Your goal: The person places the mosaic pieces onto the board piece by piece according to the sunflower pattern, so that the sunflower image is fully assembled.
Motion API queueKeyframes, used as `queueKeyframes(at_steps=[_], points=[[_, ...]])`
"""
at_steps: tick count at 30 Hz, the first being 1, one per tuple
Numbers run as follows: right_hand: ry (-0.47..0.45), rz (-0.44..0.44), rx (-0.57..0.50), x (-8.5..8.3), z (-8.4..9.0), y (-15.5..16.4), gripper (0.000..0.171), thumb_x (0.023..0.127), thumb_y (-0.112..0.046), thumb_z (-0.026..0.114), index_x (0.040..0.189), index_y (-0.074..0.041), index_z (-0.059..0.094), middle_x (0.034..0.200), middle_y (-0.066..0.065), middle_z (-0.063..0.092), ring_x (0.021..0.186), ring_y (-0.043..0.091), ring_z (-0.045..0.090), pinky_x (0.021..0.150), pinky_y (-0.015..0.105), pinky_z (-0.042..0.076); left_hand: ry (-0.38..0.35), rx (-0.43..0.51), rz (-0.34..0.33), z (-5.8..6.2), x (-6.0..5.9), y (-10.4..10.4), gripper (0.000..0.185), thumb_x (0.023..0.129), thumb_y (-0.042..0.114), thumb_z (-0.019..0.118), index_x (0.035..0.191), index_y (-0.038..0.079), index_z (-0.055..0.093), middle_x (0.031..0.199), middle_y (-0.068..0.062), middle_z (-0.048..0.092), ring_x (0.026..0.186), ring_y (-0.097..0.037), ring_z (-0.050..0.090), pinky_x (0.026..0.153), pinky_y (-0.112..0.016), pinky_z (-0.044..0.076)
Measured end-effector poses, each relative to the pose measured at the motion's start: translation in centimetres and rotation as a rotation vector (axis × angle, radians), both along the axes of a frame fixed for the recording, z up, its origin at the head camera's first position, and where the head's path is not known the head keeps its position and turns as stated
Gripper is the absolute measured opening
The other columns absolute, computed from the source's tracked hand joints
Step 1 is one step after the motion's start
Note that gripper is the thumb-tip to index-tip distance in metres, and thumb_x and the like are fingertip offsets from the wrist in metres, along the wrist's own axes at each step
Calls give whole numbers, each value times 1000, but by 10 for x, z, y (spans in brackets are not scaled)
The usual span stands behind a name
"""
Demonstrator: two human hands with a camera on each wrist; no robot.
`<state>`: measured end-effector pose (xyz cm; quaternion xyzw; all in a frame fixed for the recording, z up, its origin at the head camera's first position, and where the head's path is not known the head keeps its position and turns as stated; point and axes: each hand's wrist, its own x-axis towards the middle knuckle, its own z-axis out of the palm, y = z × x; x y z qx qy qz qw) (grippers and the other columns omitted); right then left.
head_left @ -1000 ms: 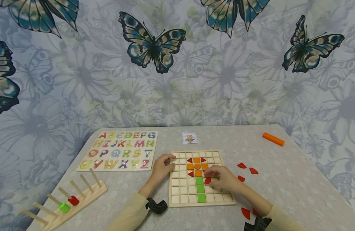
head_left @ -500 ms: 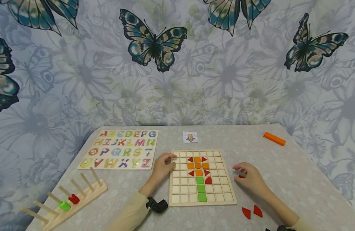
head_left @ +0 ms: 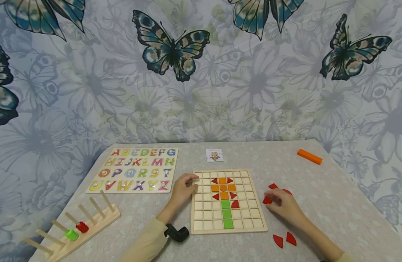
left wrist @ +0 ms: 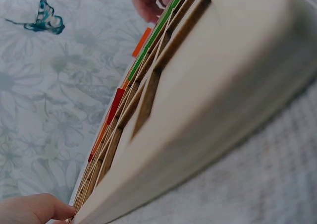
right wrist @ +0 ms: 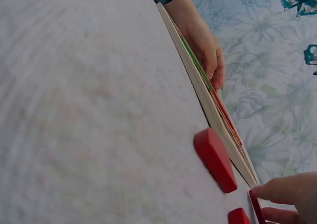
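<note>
A wooden grid board [head_left: 250, 218] lies on the table and carries a flower made of orange, red and green tiles [head_left: 224, 196]. My left hand [head_left: 191, 183] grips the board's upper-left edge, its fingers curled over the rim. My right hand [head_left: 269, 202] is to the right of the board, among loose red pieces [head_left: 273, 186], and pinches one red piece [head_left: 267, 200] on the table. In the right wrist view my fingertips [right wrist: 282, 190] close on a thin red piece [right wrist: 255, 206], with another red piece [right wrist: 215, 159] beside the board's edge [right wrist: 208, 100]. The left wrist view is filled by the board [left wrist: 198, 110].
Two more red pieces [head_left: 283, 240] lie near the table's front right. A small picture card [head_left: 215, 155] sits behind the board. An alphabet puzzle [head_left: 135, 169] lies at the back left, a peg rack [head_left: 89, 223] with a green and a red ring at the front left, and an orange block [head_left: 309, 157] at the back right.
My right hand left a red piece on the board beside the green stem, moved right off the board and came down on the loose red pieces. My left hand stayed put.
</note>
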<state>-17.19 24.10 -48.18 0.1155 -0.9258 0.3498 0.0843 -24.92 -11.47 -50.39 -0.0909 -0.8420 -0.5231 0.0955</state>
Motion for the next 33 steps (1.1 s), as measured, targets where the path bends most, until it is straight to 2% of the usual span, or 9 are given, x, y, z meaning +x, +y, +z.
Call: queueKeyframes(at_steps=[4, 8, 13, 18, 22, 26, 30, 33], points=[[24, 5, 3, -1, -2, -4, 32, 74, -13, 79, 104, -9, 69, 96, -2, 68, 85, 9, 59, 77, 21, 52, 9, -16, 7, -1, -1, -1, 26, 76, 1, 68, 101, 8, 71, 107, -8, 67, 102, -22, 61, 90, -33, 48], [47, 11, 18, -3, -2, -7, 30, 73, -11, 80, 102, -10, 70, 96, -2, 68, 85, 9, 58, 75, 22, 52, 12, -20, 5, 0, -1, -2, 26, 76, 1, 69, 101, 9, 71, 107, -7, 67, 102, -21, 61, 89, -31, 48], [13, 14, 19, -3, 0, -8, 32, 73, -11, 80, 104, -9, 70, 100, -1, 68, 88, 11, 59, 77, 23, 52, -14, -10, 8, 1, 0, -2, 26, 76, 2, 69, 101, 9, 71, 108, -6, 67, 102, -20, 60, 90, -32, 48], [-18, 17, 13, -2, 3, -7, 34, 73, -8, 79, 105, -8, 68, 97, -1, 68, 84, 9, 60, 76, 22, 51, -30, -16, 2, 4, 1, -2, 27, 77, 2, 69, 103, 8, 71, 107, -7, 67, 102, -20, 60, 91, -33, 48], [10, 29, 7, -2, 7, -11, 34, 72, -7, 79, 105, -7, 68, 94, -1, 69, 82, 7, 60, 74, 22, 51, -36, -21, 5, 5, 1, -3, 27, 77, 2, 69, 102, 9, 71, 107, -7, 67, 101, -20, 60, 90, -33, 48], [11, 127, -52, -1, 14, -27, 34, 73, -7, 78, 106, -5, 68, 98, 3, 71, 86, 9, 61, 76, 24, 50, -34, -26, 4, 6, 0, -4, 27, 77, 2, 69, 102, 10, 71, 107, -6, 67, 101, -19, 59, 90, -33, 48], [-78, 264, -111, 1, 18, -52, 32, 76, -10, 76, 107, -8, 68, 101, 3, 70, 88, 8, 58, 76, 23, 48, -28, -14, -3, 5, 1, -4, 26, 77, 1, 69, 102, 9, 71, 108, -7, 67, 101, -20, 60, 90, -32, 47], [-138, 336, -121, 1, 15, -69, 30, 77, -10, 75, 106, -11, 68, 101, 1, 69, 83, 8, 55, 72, 21, 47, -25, 7, -13, 5, 1, -3, 27, 76, 0, 68, 102, 8, 71, 108, -8, 66, 102, -21, 59, 90, -32, 47]])
